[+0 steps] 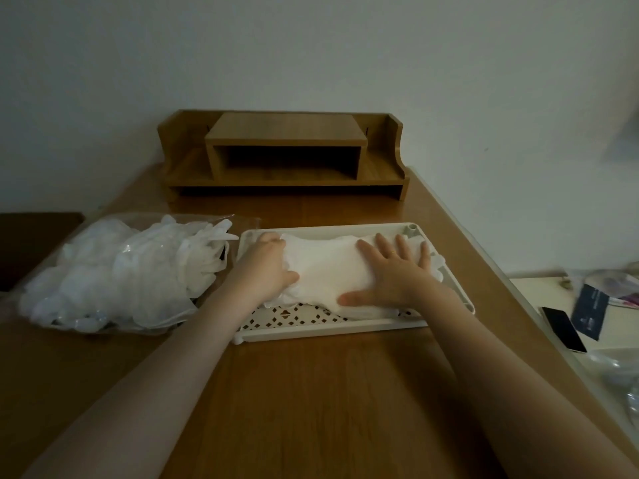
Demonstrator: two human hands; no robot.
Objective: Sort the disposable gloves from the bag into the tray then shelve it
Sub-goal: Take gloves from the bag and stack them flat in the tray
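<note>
Here, white crumpled gloves (pixel 325 271), latticed tray (pixel 332 329)

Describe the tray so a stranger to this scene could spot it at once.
Start at the wooden desk, with its wooden shelf unit against the wall. In front of that unit lies the tray, where the left hand and right hand rest on a stack of gloves. Unlike the clear bag beside it, it is rigid, cream-white and perforated.

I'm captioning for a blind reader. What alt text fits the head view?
Both hands, left hand and right hand, press a stack of gloves into a white tray on a wooden desk; a bag of gloves lies left, a wooden shelf behind.
</note>
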